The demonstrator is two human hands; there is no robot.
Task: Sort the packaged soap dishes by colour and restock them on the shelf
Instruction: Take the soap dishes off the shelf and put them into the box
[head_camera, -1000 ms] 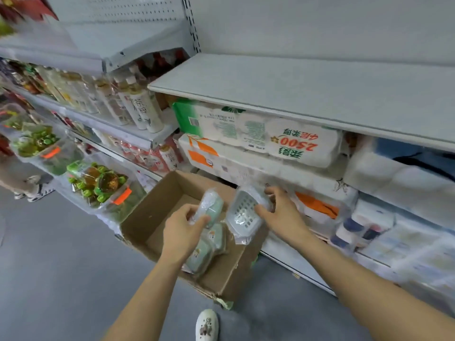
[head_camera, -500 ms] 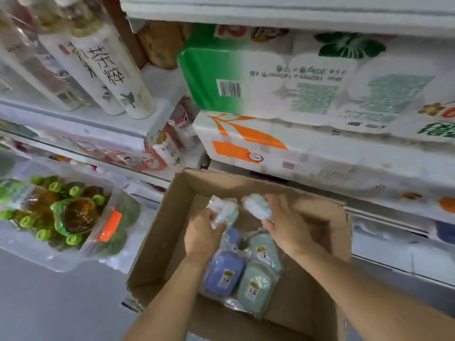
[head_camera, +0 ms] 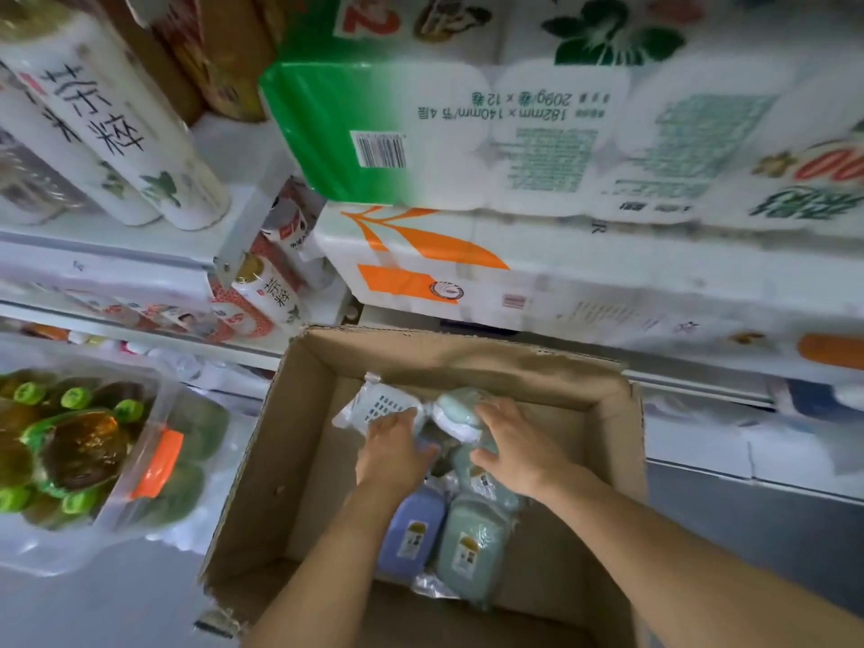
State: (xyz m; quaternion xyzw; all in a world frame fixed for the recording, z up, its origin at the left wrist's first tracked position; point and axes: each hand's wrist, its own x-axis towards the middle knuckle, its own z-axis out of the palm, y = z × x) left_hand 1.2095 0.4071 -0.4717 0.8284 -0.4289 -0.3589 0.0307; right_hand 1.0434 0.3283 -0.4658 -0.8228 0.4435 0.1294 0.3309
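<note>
Both my hands are down inside an open cardboard box (head_camera: 308, 413). My left hand (head_camera: 392, 456) grips a white slotted soap dish (head_camera: 381, 404) in clear wrap at the box's far side. Beside it, my right hand (head_camera: 512, 444) lies over a pale green soap dish (head_camera: 456, 409) with its fingers closed around the near end. Below my hands lie a blue packaged soap dish (head_camera: 411, 530) and a green one (head_camera: 470, 542), side by side with labels up. Another green pack (head_camera: 477, 479) is partly hidden under my right wrist.
Shelves rise right behind the box, stacked with a green-and-white tissue pack (head_camera: 421, 123) and an orange-printed pack (head_camera: 421, 259). White spray bottles (head_camera: 117, 128) stand at upper left. A clear bin of green-capped bottles (head_camera: 79, 456) sits left of the box. Grey floor shows at lower left.
The view has dropped and closed in on the box. Both hands, which held dishes up above the box a second ago, have gone down among the packs inside it.
</note>
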